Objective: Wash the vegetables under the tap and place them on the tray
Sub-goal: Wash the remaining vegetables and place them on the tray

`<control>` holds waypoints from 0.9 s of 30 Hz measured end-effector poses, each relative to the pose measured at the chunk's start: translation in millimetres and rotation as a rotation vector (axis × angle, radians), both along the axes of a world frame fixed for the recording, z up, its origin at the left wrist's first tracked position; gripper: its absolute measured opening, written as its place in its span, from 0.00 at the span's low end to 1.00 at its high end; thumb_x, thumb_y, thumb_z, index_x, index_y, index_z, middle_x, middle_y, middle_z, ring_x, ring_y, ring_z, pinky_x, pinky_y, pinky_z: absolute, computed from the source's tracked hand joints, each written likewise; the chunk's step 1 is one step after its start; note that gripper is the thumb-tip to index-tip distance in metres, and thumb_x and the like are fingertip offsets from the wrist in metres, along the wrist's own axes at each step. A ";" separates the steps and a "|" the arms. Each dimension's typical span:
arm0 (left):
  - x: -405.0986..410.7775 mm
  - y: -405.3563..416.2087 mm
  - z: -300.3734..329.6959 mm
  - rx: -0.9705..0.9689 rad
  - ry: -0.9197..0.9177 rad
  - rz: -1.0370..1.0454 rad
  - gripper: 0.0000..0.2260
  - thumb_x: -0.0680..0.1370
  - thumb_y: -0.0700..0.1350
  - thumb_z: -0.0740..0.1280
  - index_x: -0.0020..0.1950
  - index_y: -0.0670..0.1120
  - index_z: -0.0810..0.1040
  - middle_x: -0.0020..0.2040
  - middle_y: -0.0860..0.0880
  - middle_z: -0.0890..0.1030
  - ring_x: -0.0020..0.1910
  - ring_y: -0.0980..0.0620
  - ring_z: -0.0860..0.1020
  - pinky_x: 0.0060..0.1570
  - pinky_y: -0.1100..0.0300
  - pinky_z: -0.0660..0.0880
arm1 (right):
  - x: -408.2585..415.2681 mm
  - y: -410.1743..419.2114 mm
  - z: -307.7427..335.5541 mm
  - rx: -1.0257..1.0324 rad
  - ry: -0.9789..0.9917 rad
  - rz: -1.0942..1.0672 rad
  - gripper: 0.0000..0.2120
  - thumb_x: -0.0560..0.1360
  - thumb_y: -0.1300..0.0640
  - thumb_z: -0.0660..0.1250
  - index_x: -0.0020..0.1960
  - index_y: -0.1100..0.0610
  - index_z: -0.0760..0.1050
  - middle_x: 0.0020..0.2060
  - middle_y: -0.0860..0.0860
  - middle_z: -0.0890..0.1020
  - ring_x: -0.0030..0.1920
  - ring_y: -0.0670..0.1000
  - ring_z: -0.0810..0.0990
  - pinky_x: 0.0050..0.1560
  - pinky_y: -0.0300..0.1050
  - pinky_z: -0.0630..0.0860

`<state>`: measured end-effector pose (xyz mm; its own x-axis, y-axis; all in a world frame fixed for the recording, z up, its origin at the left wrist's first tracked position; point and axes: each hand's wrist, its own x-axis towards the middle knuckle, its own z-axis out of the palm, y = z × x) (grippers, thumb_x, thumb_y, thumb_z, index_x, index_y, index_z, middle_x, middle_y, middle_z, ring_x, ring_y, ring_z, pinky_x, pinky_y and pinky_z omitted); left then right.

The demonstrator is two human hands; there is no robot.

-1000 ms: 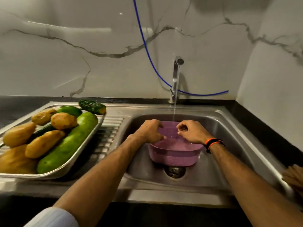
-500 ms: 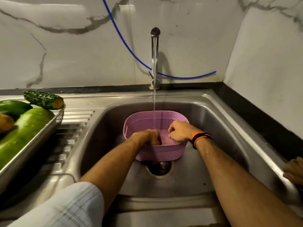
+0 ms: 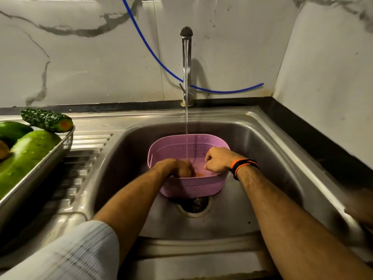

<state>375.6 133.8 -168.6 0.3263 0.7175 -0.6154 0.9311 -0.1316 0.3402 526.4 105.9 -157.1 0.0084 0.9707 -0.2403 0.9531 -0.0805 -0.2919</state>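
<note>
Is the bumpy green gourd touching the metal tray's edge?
Touching. The head view shows the bitter gourd lying across the tray corner, its cut orange end resting on the rim, with no gap.

Green gourds (image 3: 26, 156) on steel tray (image 3: 38, 174).

Blue hose (image 3: 212, 90) (thin) loops along the marble wall (image 3: 80, 57).

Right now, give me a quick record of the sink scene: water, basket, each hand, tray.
water: running from tap into pink basket
basket: in sink, over the drain
left hand: inside basket, fingers curled; something orange beside it
right hand: curled at basket's right rim
tray: left, on the drainboard, holding green vegetables
</note>
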 end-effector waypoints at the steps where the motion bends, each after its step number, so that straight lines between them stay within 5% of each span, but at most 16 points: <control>1: -1.1 1.6 2.1 0.059 -0.073 -0.013 0.14 0.82 0.47 0.64 0.63 0.42 0.80 0.62 0.42 0.79 0.57 0.44 0.78 0.55 0.51 0.76 | -0.4 -0.2 0.7 0.002 -0.003 0.001 0.15 0.75 0.57 0.65 0.61 0.58 0.78 0.59 0.57 0.80 0.58 0.58 0.78 0.56 0.45 0.75; 4: -11.7 -0.5 16.9 0.160 -0.330 0.148 0.15 0.83 0.51 0.62 0.45 0.41 0.80 0.40 0.40 0.81 0.35 0.48 0.77 0.38 0.57 0.77 | -2.4 -2.3 2.5 0.009 -0.013 0.010 0.15 0.75 0.56 0.65 0.60 0.57 0.79 0.59 0.57 0.80 0.58 0.58 0.77 0.55 0.45 0.75; 8: -21.6 -5.9 34.8 0.139 -0.668 0.449 0.15 0.84 0.47 0.61 0.41 0.40 0.76 0.29 0.44 0.74 0.26 0.51 0.72 0.34 0.58 0.72 | -4.4 -5.8 6.3 0.035 0.017 0.024 0.10 0.76 0.57 0.63 0.54 0.57 0.81 0.54 0.56 0.82 0.54 0.57 0.78 0.51 0.44 0.74; 12: -13.1 -17.3 41.1 -0.067 -1.137 0.825 0.12 0.83 0.40 0.61 0.42 0.41 0.77 0.32 0.45 0.71 0.29 0.52 0.67 0.33 0.59 0.65 | -14.4 -9.4 16.1 0.192 0.266 -0.003 0.11 0.80 0.54 0.61 0.43 0.56 0.76 0.43 0.54 0.81 0.47 0.56 0.77 0.48 0.47 0.71; 16: -8.3 -14.8 44.5 -0.246 -1.451 0.949 0.15 0.83 0.35 0.55 0.48 0.41 0.81 0.42 0.45 0.82 0.39 0.53 0.77 0.41 0.61 0.74 | -33.0 -12.1 25.6 0.308 0.639 -0.091 0.14 0.83 0.49 0.57 0.61 0.53 0.76 0.52 0.46 0.80 0.53 0.49 0.76 0.53 0.42 0.69; 20: 4.0 -18.2 44.6 -0.249 -1.600 1.009 0.13 0.83 0.37 0.56 0.61 0.39 0.78 0.50 0.43 0.80 0.49 0.49 0.78 0.52 0.58 0.75 | -64.3 -7.0 25.6 0.269 0.915 -0.105 0.27 0.83 0.43 0.54 0.78 0.54 0.61 0.76 0.51 0.64 0.76 0.50 0.62 0.77 0.50 0.57; 23: 9.2 -26.5 46.1 -0.154 -1.638 0.991 0.19 0.85 0.43 0.53 0.74 0.37 0.68 0.70 0.40 0.74 0.71 0.46 0.71 0.73 0.56 0.66 | -75.6 -3.7 29.4 0.317 0.939 -0.118 0.28 0.84 0.43 0.49 0.80 0.54 0.53 0.79 0.48 0.57 0.78 0.48 0.54 0.78 0.45 0.48; 27: 7.1 -24.0 36.6 -0.083 -1.625 0.852 0.19 0.83 0.34 0.55 0.75 0.39 0.69 0.70 0.41 0.75 0.69 0.46 0.74 0.72 0.52 0.69 | -71.6 7.0 31.9 0.361 1.012 -0.209 0.28 0.83 0.40 0.47 0.79 0.53 0.56 0.76 0.51 0.64 0.76 0.51 0.62 0.76 0.45 0.56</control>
<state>382.7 109.8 -131.9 0.1722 0.9753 -0.1387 -0.4890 0.2068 0.8474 454.9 112.9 -125.2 0.1405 0.9876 0.0696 0.2362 0.0348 -0.9711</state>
